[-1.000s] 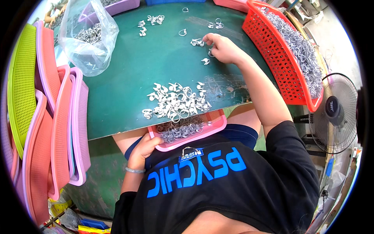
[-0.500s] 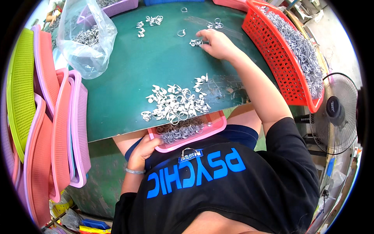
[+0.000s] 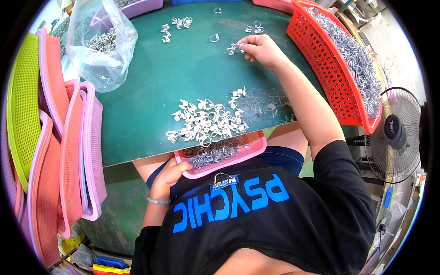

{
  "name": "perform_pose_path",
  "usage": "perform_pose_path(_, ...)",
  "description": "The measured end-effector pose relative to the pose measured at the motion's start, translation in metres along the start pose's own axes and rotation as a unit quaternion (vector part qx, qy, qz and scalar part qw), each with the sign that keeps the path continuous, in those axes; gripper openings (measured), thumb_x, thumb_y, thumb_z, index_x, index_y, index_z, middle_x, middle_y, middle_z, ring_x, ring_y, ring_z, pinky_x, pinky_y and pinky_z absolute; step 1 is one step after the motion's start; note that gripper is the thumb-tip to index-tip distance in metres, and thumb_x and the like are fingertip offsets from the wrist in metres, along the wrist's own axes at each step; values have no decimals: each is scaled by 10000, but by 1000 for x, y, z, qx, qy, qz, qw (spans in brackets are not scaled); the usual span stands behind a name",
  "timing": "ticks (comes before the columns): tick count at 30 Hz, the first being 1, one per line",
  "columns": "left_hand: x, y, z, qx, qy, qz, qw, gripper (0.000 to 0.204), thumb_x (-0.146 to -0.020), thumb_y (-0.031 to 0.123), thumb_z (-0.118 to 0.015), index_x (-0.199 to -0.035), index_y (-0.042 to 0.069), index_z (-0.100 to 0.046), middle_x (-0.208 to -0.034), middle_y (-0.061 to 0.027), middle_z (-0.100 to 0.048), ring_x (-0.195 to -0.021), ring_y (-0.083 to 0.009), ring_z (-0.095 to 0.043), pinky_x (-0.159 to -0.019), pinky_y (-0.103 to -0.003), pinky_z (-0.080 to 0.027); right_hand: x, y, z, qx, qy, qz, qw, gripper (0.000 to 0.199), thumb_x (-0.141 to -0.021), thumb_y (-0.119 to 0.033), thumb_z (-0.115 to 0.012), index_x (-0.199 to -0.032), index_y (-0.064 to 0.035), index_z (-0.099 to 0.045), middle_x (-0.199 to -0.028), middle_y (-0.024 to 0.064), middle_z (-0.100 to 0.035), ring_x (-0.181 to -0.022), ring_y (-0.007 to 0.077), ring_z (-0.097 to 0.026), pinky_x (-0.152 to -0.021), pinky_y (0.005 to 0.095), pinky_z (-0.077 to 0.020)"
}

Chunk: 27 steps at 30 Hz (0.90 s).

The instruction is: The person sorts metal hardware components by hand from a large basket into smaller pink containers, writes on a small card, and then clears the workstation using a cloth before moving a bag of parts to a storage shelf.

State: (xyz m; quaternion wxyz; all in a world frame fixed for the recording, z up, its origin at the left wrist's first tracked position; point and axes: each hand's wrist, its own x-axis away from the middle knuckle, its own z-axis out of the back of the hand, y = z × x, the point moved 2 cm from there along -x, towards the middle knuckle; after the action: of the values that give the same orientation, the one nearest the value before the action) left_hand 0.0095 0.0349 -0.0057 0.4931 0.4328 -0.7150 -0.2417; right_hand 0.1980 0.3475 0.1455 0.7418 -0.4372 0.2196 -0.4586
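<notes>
My right hand [image 3: 263,51] is over the far right of the green table, its thumb and fingers pinched on a few small silvery metal rings [image 3: 234,49]. My left hand [image 3: 172,175] grips the left end of a pink plastic basket [image 3: 259,149] that rests on my lap, partly under the table edge. Grey metal rings [image 3: 213,157] lie in that basket. Just beyond it, a loose pile of pale metal rings [image 3: 211,121] with small flat heads spreads along the near edge of the table.
Stray rings [image 3: 182,23] dot the far part of the green table [image 3: 137,114]. A clear plastic bag [image 3: 107,68] of rings stands far left. Stacked baskets [image 3: 94,151] line the left side. On the right are a red basket [image 3: 321,68] heaped with rings and a fan [image 3: 396,133].
My right hand has drawn slightly right and toward me, its fingers now closed on the small rings they were reaching over. My left hand and the pink basket have stayed in place.
</notes>
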Motion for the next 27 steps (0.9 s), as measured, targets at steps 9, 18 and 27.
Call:
perform_pose_path(9,-1,-1,1,-7,14,3,1000,253,-687,27,-493,-910,-73,-561,-852,-104,-595,-800,-177,-570,-739,-275,-442,11,-3,-4,-215,-61,-67,972,97,-789,-77,-534,-848,-17,-581,-701,22,-560,-560,74,-508,-485,194,-417)
perform_pose_path(18,-1,-3,5,1,-11,44,999,417,-679,29,-502,-1092,-27,-477,-974,-66,-542,-899,-167,-519,-807,-279,-405,20,-18,-12,-25,-236,13,971,157,-772,-56,-519,-913,-19,-578,-756,19,-570,-645,74,-518,-582,208,-425)
perform_pose_path(27,-2,1,5,-36,-16,39,998,410,-688,46,-513,-1090,-29,-476,-975,-71,-543,-896,-172,-521,-803,-283,-405,-49,-23,-32,331,24,263,906,357,-714,-63,-488,-1067,-28,-527,-971,144,-540,-840,258,-547,-761,332,-439)
